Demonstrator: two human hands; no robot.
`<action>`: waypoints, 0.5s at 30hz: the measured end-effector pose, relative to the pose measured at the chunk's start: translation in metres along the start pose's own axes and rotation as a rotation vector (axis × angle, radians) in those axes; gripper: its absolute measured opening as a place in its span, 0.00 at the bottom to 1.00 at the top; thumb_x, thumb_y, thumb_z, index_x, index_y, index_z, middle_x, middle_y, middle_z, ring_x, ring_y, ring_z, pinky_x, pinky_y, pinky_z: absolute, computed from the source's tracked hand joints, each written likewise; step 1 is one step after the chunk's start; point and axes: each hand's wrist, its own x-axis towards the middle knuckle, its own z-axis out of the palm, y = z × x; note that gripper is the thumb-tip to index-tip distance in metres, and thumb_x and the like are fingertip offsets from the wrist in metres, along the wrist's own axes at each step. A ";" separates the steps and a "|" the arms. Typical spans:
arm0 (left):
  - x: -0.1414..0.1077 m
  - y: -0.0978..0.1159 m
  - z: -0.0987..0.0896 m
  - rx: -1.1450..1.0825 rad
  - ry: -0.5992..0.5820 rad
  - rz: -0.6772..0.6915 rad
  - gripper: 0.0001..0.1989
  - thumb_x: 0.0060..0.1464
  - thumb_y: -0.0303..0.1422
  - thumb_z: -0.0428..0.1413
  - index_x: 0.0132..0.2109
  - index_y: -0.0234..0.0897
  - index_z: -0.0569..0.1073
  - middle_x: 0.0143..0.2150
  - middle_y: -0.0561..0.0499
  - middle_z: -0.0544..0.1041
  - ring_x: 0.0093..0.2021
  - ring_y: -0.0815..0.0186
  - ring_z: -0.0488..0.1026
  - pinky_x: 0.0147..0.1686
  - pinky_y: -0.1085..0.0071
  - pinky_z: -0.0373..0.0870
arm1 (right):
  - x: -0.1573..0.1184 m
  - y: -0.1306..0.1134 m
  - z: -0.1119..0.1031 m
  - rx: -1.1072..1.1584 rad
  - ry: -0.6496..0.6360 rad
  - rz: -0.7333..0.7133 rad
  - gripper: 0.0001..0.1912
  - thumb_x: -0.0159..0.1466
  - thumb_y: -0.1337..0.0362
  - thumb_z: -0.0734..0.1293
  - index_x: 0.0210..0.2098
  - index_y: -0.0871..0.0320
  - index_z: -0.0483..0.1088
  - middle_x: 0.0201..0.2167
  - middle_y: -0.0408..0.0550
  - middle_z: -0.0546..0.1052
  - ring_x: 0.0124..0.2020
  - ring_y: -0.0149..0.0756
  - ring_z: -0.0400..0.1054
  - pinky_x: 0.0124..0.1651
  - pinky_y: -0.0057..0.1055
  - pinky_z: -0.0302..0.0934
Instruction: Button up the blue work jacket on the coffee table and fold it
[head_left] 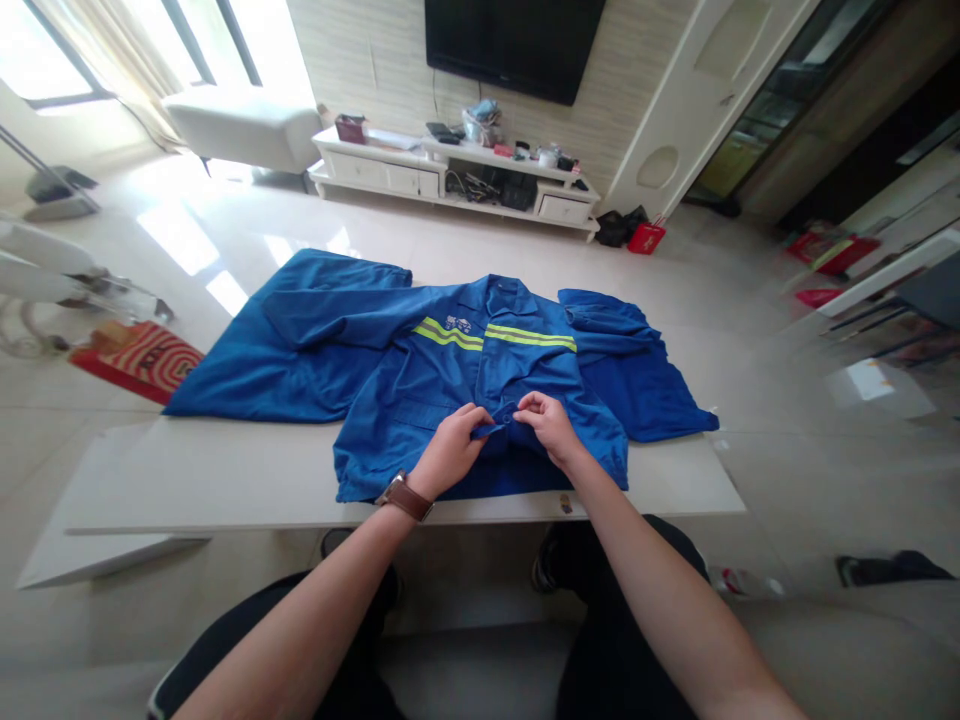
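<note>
A blue work jacket with yellow-green reflective stripes across the chest lies spread on a white table, its collar pointing away from me. My left hand, with a brown-strapped watch on the wrist, pinches one front edge of the jacket near the hem. Close beside it, my right hand pinches the other front edge. Both edges are lifted slightly, and a small round fastener shows between the hands. More blue cloth lies under the left sleeve, and another blue piece lies on the right.
A red patterned bag stands by the table's left end. Across the tiled floor is a low white TV cabinet with items on top, under a wall-mounted television. A grey bench stands by the window. My knees are under the table's near edge.
</note>
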 end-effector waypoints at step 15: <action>0.028 -0.024 0.010 0.102 0.070 -0.046 0.06 0.60 0.33 0.61 0.37 0.40 0.84 0.34 0.50 0.78 0.38 0.64 0.72 0.40 0.68 0.68 | 0.015 -0.001 -0.008 0.019 -0.309 0.051 0.16 0.51 0.55 0.76 0.31 0.59 0.75 0.29 0.41 0.75 0.34 0.33 0.67 0.41 0.31 0.60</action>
